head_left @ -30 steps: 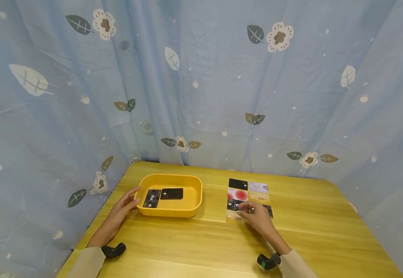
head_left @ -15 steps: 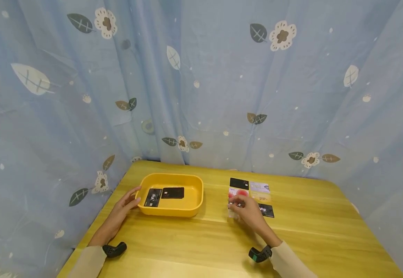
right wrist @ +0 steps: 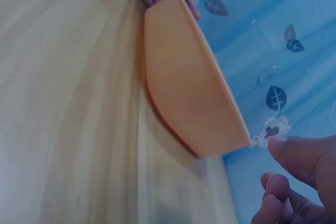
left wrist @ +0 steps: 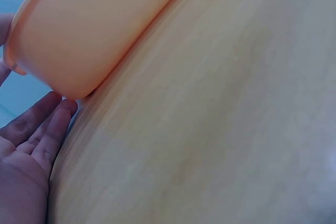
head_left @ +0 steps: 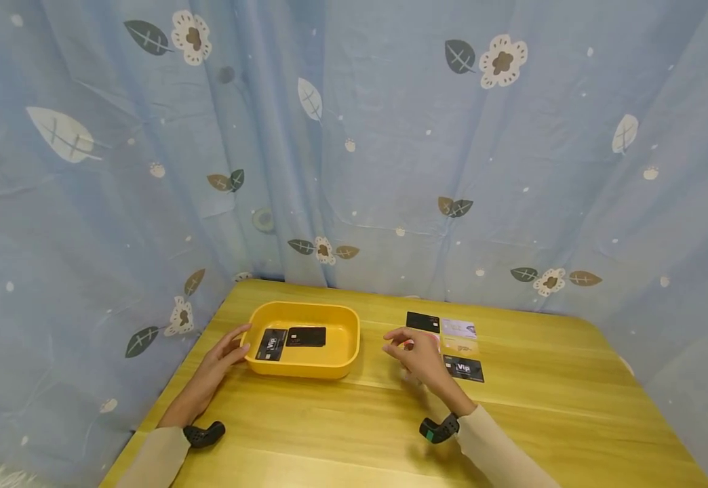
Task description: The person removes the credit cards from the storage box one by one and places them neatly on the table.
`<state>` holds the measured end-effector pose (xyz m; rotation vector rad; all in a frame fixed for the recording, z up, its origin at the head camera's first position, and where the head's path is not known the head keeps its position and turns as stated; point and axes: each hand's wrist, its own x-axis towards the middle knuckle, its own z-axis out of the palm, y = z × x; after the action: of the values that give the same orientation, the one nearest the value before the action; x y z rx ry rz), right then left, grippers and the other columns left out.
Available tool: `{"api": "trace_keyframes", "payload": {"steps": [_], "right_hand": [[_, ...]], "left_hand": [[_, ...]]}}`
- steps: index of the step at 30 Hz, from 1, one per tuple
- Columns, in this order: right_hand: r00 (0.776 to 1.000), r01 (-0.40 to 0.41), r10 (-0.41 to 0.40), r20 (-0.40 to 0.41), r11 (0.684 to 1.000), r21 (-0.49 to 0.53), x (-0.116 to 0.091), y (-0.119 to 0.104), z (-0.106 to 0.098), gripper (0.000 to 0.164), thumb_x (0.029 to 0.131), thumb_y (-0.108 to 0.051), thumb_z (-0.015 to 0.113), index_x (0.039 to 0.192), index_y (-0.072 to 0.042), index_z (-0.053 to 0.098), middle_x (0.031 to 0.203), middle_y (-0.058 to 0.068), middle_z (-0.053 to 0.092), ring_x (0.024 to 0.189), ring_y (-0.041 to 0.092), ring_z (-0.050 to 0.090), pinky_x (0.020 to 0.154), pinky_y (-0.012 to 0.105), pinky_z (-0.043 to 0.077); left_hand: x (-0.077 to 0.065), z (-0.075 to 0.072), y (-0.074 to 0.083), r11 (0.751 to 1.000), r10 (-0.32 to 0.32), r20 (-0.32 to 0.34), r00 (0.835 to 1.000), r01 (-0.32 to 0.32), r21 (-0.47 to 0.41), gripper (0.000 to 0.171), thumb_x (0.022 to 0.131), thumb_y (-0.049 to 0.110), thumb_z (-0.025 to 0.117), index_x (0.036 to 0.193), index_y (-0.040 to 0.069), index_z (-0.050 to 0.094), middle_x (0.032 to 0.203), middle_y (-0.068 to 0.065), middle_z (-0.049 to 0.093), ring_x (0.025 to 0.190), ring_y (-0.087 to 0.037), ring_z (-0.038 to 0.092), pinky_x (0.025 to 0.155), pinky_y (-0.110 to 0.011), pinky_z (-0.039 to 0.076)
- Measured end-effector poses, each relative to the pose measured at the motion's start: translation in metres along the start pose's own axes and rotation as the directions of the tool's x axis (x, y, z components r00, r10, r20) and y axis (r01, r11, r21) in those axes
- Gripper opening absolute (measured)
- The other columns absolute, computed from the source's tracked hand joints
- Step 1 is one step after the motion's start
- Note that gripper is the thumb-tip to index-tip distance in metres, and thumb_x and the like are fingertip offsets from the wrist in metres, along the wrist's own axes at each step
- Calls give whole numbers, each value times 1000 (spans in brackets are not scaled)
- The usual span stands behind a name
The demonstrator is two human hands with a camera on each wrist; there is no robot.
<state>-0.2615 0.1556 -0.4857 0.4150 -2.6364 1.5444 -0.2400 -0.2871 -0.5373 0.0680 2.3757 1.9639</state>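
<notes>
The left hand (head_left: 220, 362) is gripping the end of the yellow tray (head_left: 305, 371), where black cards (head_left: 307, 337) are lying. The right hand (head_left: 422, 358) is hovering between tray and laid-out cards (head_left: 464, 368) on the worktop (head_left: 342, 434); I cannot tell whether it is pinching anything.

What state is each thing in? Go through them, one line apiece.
Yellow tray: upright on the table.
Dark cards in the tray: lying flat.
Cards on the table: flat, some partly hidden.
Left hand: touching the tray's left end.
Right hand: above the table, fingers curled; cannot tell if it holds a card.
Curtain: hanging in folds.
</notes>
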Motion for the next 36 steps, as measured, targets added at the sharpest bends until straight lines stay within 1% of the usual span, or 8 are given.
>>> {"api": "trace_keyframes", "payload": {"steps": [3,7,12,17,21,27,32,36], "right_hand": [[1000,-3,3,24,999,34,6,-5,5,15,93,-23,79,107,-20,77,94,1,68,51,20,52,45,41,51],[999,27,-29,46,999,42,15,-11,13,18,94,-25,78,110,-15,77,96,1,69,50,21,53,45,36,51],[996,52,-55,65,997,49,25,-22,22,22,95,-23,78,113,-12,76,96,0,69,50,22,54,46,36,52],[994,74,-77,74,996,49,35,-28,33,17,94,-23,78,110,-16,76,94,-1,69,52,25,56,47,32,51],[993,87,-91,78,995,51,43,-34,41,14,94,-24,79,107,-19,76,93,-2,70,53,29,58,48,33,51],[989,97,-103,101,993,67,50,-46,52,15,93,-24,79,107,-17,76,92,-2,71,56,35,61,53,45,57],[987,112,-119,109,991,68,56,-54,60,15,94,-24,78,107,-17,76,91,-3,70,54,23,60,54,45,57],[984,122,-132,118,989,89,61,-55,69,15,95,-22,78,108,-15,76,90,-1,70,53,19,59,57,53,57]], "left_hand": [[0,1,2,1000,6,4,1000,-6,-9,65,104,45,59,162,27,35,159,-11,34,134,-29,40,107,-40,43],[0,1,1,1000,10,10,1000,-10,-18,66,104,45,59,162,25,34,160,-12,33,133,-29,40,110,-49,40],[1,1,-3,1000,1,2,1000,-1,-11,66,104,45,60,162,26,34,160,-10,33,133,-28,40,104,-34,44],[1,2,-4,1000,-2,-2,1000,2,-13,64,104,44,60,161,27,35,161,-9,33,134,-27,40,98,-24,45],[1,2,-4,1000,-4,-8,1000,4,-8,64,104,45,60,161,28,36,159,-9,34,132,-27,41,99,-26,46],[0,1,-1,1000,2,-4,1000,-2,-2,66,104,45,59,161,25,35,156,-14,37,130,-29,44,104,-37,45],[-1,1,1,1000,5,-6,1000,-5,1,65,105,45,59,161,24,35,156,-14,37,130,-27,43,105,-39,45],[0,0,1,1000,-3,-8,1000,3,11,65,104,46,59,161,26,35,158,-11,35,130,-26,42,104,-35,44]]}}
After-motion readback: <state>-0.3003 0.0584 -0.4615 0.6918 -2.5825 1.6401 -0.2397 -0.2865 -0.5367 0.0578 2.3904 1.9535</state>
